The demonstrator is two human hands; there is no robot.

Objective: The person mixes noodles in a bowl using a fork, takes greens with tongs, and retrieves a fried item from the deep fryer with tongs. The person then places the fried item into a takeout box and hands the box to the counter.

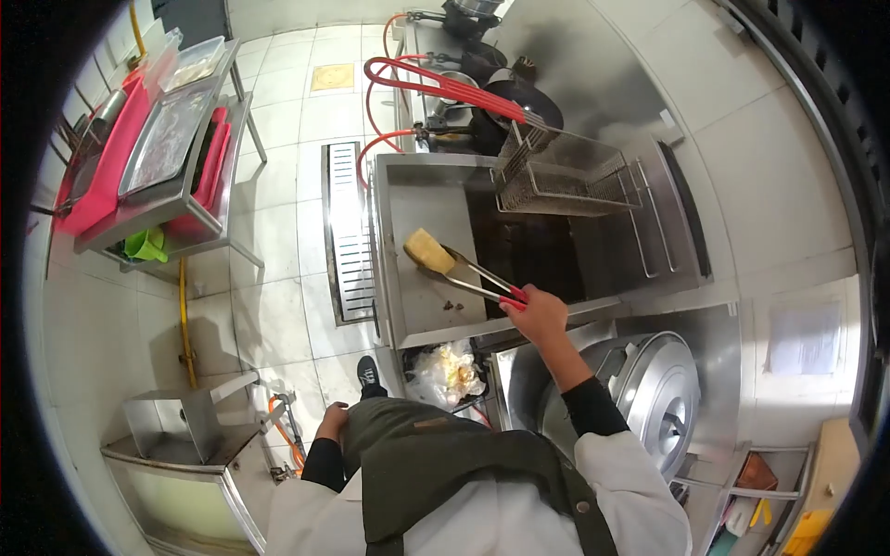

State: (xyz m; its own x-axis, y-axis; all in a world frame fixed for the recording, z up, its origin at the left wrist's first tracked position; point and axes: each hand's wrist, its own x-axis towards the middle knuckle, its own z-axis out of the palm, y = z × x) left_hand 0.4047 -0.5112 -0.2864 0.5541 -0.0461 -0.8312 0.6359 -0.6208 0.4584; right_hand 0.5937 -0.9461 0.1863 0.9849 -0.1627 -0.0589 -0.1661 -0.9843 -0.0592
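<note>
My right hand (540, 316) is closed around the red handles of metal tongs (480, 289). A yellow-brown, block-shaped piece of food (429, 251) is pinched in the tongs' jaws, above the bare steel side of a deep fryer (422, 199). Dark oil (528, 250) fills the fryer's right part. A wire fry basket (565, 181) with a long red handle (445, 85) stands over the oil at the back. My left hand (332, 422) hangs low beside my dark apron (445, 463); its fingers are mostly hidden, and I see nothing held in it.
Black pans (524, 100) sit on burners behind the fryer, with red hoses (371, 139) nearby. A large lidded pot (669, 398) stands on the right. Below the fryer is a plastic-lined bin (454, 372). At left, a steel rack (218, 218) carries trays; a floor grate (348, 241) lies between.
</note>
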